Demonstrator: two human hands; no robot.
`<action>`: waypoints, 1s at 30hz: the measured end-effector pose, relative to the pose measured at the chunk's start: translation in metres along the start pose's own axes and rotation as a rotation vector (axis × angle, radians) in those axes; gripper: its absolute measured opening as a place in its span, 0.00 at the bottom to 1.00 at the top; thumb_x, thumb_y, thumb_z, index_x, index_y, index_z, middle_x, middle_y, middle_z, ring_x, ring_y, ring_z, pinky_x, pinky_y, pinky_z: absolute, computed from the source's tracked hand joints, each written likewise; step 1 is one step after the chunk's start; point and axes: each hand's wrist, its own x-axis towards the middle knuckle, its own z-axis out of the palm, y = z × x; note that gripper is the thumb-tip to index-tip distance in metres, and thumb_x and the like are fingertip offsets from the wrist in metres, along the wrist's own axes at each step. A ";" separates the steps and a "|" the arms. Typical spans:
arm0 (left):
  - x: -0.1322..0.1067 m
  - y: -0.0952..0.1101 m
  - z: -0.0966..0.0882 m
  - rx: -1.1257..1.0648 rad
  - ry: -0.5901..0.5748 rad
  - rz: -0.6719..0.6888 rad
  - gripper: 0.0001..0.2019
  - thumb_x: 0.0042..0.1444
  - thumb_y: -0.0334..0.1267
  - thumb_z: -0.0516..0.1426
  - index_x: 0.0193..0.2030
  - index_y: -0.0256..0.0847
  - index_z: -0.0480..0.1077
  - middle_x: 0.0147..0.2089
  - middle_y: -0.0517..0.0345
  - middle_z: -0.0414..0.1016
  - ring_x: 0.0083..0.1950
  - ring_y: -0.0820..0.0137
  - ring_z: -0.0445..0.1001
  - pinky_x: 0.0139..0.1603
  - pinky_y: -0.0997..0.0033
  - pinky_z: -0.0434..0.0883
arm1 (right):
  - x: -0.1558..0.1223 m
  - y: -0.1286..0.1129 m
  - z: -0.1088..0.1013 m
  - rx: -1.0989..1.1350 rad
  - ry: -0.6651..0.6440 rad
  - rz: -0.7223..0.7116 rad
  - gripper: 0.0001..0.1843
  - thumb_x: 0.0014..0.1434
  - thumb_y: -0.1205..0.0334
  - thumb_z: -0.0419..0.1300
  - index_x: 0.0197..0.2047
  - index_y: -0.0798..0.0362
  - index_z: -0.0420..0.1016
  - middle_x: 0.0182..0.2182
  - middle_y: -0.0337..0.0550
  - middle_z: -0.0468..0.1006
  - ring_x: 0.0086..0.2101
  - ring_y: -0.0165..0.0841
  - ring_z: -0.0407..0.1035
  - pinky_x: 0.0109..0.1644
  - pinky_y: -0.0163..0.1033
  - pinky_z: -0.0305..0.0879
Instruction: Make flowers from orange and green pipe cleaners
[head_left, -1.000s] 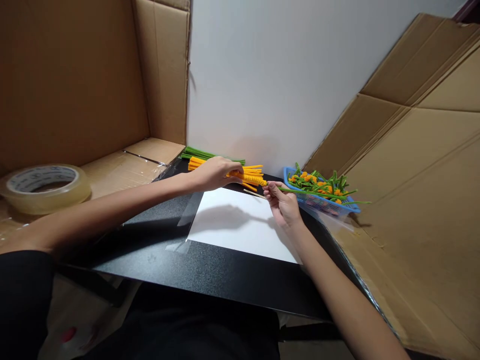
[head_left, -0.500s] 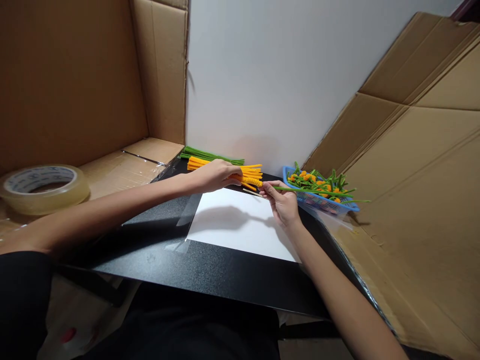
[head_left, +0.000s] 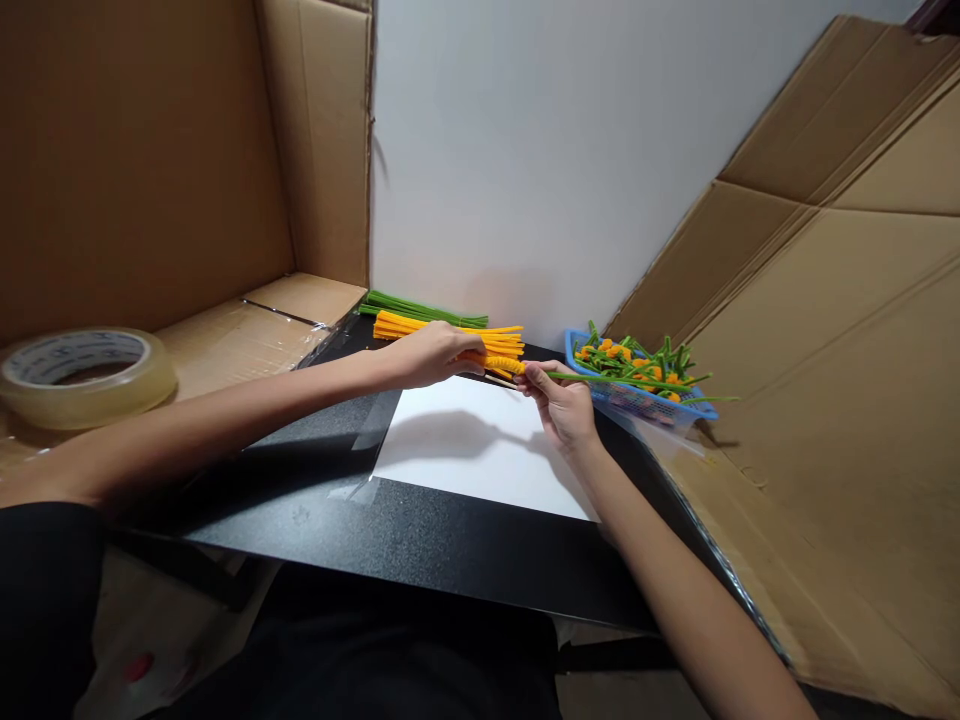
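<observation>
The left hand (head_left: 439, 355) gripped a yellow coil (head_left: 504, 365) and the right (head_left: 564, 405) pinched a green stem (head_left: 600, 379), drawn slightly closer than a second earlier, seemingly still shaping, above the surface (head_left: 337, 535) toward its far edge.

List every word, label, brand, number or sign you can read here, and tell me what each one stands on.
Nothing can be read in this view.
Tape roll: bluish print runs around the inside of its core, too small and blurred to make out.
White sheet: no lettering shows on its visible part.
Cardboard: no lettering shows on the visible panels.
</observation>
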 end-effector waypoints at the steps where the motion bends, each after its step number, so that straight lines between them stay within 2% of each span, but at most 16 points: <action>1: 0.000 -0.001 0.000 0.001 0.011 -0.003 0.06 0.64 0.35 0.59 0.42 0.36 0.77 0.37 0.52 0.83 0.33 0.70 0.78 0.34 0.73 0.65 | 0.000 0.000 0.000 0.009 0.003 0.002 0.21 0.37 0.49 0.80 0.30 0.52 0.83 0.23 0.39 0.81 0.24 0.29 0.73 0.29 0.34 0.70; 4: 0.000 -0.003 -0.001 0.019 0.051 -0.017 0.07 0.64 0.35 0.59 0.43 0.36 0.77 0.36 0.51 0.83 0.33 0.70 0.78 0.34 0.73 0.65 | 0.001 -0.001 -0.002 0.064 0.037 0.021 0.22 0.39 0.49 0.79 0.35 0.51 0.84 0.26 0.39 0.83 0.25 0.27 0.73 0.29 0.33 0.70; 10: 0.001 -0.006 0.000 0.033 0.079 -0.024 0.08 0.64 0.37 0.59 0.43 0.36 0.77 0.36 0.51 0.83 0.34 0.70 0.79 0.35 0.73 0.66 | 0.003 0.002 -0.006 0.086 0.058 0.037 0.20 0.36 0.50 0.81 0.30 0.51 0.83 0.25 0.38 0.82 0.25 0.26 0.72 0.27 0.31 0.69; 19: 0.001 -0.001 0.000 -0.002 0.052 -0.005 0.07 0.64 0.37 0.59 0.42 0.36 0.77 0.36 0.51 0.83 0.34 0.70 0.78 0.34 0.73 0.66 | 0.002 0.000 -0.002 0.018 0.047 0.009 0.20 0.33 0.49 0.81 0.27 0.51 0.84 0.23 0.36 0.79 0.25 0.27 0.70 0.29 0.34 0.66; 24: -0.001 0.001 0.004 -0.047 0.031 -0.014 0.06 0.63 0.35 0.59 0.41 0.36 0.77 0.35 0.53 0.82 0.32 0.72 0.77 0.33 0.74 0.66 | 0.000 0.002 0.001 -0.026 0.028 -0.006 0.20 0.35 0.49 0.80 0.28 0.51 0.83 0.22 0.35 0.77 0.24 0.27 0.68 0.28 0.34 0.63; 27: -0.001 -0.001 0.004 -0.168 0.086 -0.114 0.09 0.58 0.38 0.64 0.43 0.36 0.77 0.31 0.56 0.81 0.29 0.74 0.75 0.30 0.75 0.65 | 0.001 0.004 -0.001 0.001 0.078 0.037 0.22 0.36 0.49 0.80 0.30 0.51 0.83 0.24 0.35 0.78 0.25 0.26 0.68 0.27 0.33 0.62; 30: 0.000 -0.006 0.001 -0.460 0.151 -0.307 0.15 0.54 0.42 0.67 0.44 0.34 0.77 0.28 0.55 0.80 0.26 0.74 0.73 0.26 0.75 0.67 | 0.002 0.006 -0.004 0.011 0.161 0.118 0.22 0.36 0.49 0.80 0.31 0.52 0.82 0.25 0.36 0.80 0.25 0.27 0.70 0.26 0.32 0.62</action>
